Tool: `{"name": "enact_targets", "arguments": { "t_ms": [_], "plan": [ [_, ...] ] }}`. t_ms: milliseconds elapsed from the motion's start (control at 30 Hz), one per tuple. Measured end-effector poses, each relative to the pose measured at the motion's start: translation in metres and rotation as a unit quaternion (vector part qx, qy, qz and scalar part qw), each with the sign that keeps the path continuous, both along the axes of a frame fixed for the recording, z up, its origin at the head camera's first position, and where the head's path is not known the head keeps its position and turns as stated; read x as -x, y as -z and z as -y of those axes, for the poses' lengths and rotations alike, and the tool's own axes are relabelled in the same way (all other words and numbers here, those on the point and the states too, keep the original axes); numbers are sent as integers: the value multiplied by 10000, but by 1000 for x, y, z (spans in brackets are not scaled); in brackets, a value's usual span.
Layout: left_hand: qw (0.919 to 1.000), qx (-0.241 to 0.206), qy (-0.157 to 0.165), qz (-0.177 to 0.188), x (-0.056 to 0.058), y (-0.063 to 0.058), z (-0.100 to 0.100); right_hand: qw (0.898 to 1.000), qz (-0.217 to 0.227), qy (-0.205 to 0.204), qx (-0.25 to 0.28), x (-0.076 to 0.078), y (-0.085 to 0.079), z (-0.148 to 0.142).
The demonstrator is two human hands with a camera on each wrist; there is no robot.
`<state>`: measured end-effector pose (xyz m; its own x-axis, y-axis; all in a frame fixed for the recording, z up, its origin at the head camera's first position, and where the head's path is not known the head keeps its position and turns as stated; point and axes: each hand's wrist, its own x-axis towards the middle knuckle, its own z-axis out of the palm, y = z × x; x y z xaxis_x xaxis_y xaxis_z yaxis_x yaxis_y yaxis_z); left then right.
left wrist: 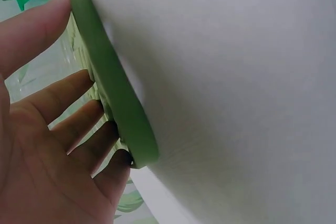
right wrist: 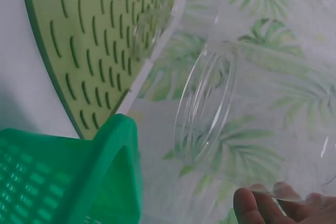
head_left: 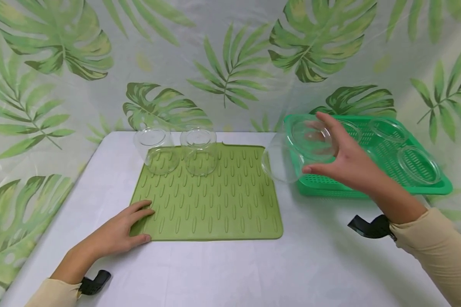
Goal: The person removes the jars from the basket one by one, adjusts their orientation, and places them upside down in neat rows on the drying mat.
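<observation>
My right hand [head_left: 342, 155] grips a clear cup [head_left: 282, 160], fingers and thumb spread round it. The cup is tilted in the air over the left side of a green basket [head_left: 372, 192], its wide end toward the mat. The right wrist view shows the cup's ringed end [right wrist: 205, 106] close up. My left hand [head_left: 117, 230] lies at the left edge of a green ridged mat [head_left: 219, 204], its fingertips touching the border. Two more clear cups, one on the left [head_left: 161, 162] and one beside it [head_left: 201, 161], stand at the mat's far left.
Several clear cups, such as one at the right [head_left: 418, 164], lie inside the basket. Both mat and basket sit on a white-covered table [head_left: 223, 273]. A leaf-printed curtain [head_left: 230, 64] hangs behind the table's far edge.
</observation>
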<state>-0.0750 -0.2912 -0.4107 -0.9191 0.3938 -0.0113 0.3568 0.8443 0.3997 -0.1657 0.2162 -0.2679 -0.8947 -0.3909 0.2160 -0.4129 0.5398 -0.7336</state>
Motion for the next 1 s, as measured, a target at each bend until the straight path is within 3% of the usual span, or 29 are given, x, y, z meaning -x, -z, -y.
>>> {"name": "enact_targets", "arguments": {
  "t_ms": [333, 733, 1000],
  "plan": [
    [9996, -97, -93, 240, 0, 0, 2, 9983, 477, 150, -296, 33, 0, 33],
    [9998, -146, 3, 149, 1, 1, 2, 9944, 814, 111, -662, 60, 26, 69],
    [9998, -129, 16, 178, 1, -2, 2, 9945, 949, -9, -443, 72, 46, 80]
  ]
}}
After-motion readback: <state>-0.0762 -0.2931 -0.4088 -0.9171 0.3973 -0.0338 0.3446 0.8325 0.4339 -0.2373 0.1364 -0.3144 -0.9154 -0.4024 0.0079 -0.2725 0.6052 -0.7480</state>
